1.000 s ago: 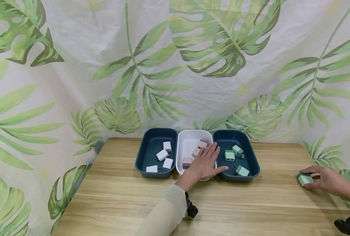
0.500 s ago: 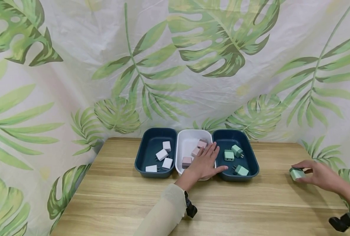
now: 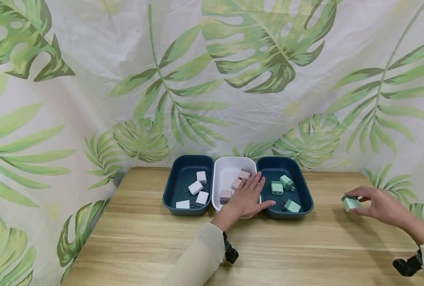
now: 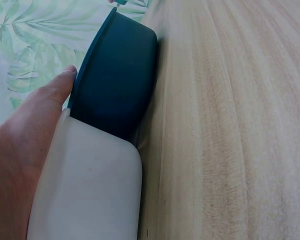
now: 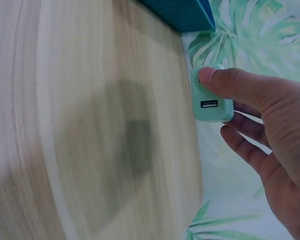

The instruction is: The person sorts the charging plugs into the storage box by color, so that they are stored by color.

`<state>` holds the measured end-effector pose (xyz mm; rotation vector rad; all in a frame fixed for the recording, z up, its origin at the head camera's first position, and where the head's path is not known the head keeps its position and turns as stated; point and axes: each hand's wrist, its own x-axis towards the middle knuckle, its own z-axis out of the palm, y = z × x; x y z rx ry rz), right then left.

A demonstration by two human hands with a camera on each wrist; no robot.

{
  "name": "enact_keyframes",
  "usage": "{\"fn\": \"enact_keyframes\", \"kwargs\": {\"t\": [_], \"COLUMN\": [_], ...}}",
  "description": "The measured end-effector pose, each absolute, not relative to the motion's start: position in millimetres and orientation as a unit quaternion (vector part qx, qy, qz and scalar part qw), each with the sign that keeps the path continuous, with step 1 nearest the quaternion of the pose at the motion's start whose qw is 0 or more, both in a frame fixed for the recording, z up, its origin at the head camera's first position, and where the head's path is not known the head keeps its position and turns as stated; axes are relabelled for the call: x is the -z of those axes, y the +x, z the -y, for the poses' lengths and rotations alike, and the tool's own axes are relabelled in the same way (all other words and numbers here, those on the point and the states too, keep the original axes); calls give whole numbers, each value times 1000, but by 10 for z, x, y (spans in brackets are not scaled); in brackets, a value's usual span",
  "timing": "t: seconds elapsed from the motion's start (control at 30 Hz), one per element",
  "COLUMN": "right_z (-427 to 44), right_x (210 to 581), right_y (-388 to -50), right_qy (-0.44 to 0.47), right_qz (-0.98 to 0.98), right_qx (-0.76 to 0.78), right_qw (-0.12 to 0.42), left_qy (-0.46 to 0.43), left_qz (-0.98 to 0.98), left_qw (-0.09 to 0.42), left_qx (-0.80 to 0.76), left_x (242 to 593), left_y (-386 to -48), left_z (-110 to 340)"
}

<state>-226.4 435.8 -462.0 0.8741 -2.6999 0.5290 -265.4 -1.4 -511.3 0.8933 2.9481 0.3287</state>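
Note:
My right hand (image 3: 383, 204) pinches a green USB charger plug (image 3: 351, 203) above the right part of the table. In the right wrist view the thumb lies on the face of that charger (image 5: 210, 104), beside a USB port. Fingers spread, my left hand (image 3: 248, 198) rests across the white tray (image 3: 221, 162), its thumb reaching over the rim of the right dark blue tray (image 3: 309, 200). Pink chargers (image 3: 226, 196) lie in the white tray, partly hidden by that hand. Several green chargers (image 3: 277, 188) are in the right blue tray.
To the left, another dark blue tray (image 3: 167, 194) holds several white chargers (image 3: 196, 187). The three trays stand side by side at the back of the wooden table (image 3: 287, 250). Behind them hangs a leaf-patterned cloth (image 3: 194, 59).
My right hand has moved left and slightly farther back over the table with the green charger, toward the trays. My left hand has stayed in place.

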Motion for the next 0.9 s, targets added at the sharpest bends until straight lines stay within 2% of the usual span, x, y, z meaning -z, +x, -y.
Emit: {"fn": "enact_keyframes", "kwargs": {"t": [0.57, 0.9], "right_z": [-4039, -3811], "right_x": [4421, 4350], "right_y": [-2275, -2348], "right_qy": [292, 349], "right_qz": [932, 905], "right_qx": [-157, -170], "right_qw": [144, 176], "left_qy": [290, 288], "left_qz": [-951, -952], "left_qw": [26, 20], "left_qx": [-99, -103], "left_x": [5103, 5065], "left_y": [-2664, -2625], "left_z": [22, 28]}}
